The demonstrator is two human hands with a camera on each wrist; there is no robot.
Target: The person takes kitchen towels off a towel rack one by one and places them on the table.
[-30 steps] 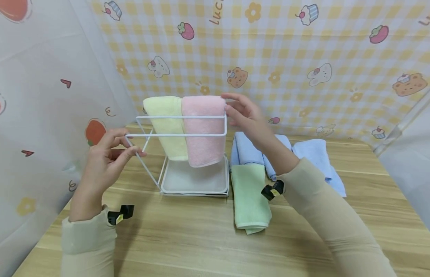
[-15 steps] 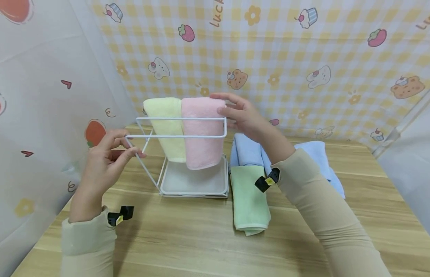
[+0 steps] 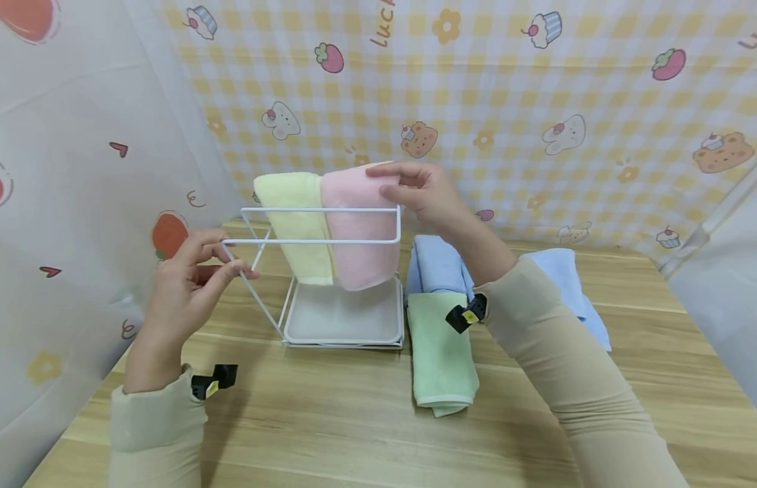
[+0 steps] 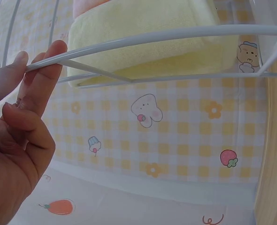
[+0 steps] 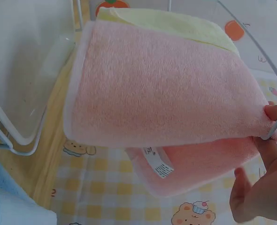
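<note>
A white wire rack (image 3: 311,241) stands on the wooden table. Over its rear bar hang a folded pale yellow towel (image 3: 305,261) on the left and a folded pink towel (image 3: 361,261) on the right. At the front left corner, my left hand (image 3: 186,288) pinches the rack's rod between thumb and fingers. My right hand (image 3: 433,196) pinches the pink towel's top right part, and the towel's top edge slants up toward it. A white label (image 5: 158,161) shows on the pink towel's inner layer in the right wrist view.
A white tray (image 3: 341,315) forms the rack's base. To its right lie a folded green towel (image 3: 442,359) and blue towels (image 3: 439,264), partly behind my right arm. Another blue towel (image 3: 551,268) lies further right. A printed curtain (image 3: 506,88) hangs behind.
My right hand has moved slightly left onto the pink towel's top and taken hold of it. The towel's top right has risen and its lower edge has shifted. The left hand stays put.
</note>
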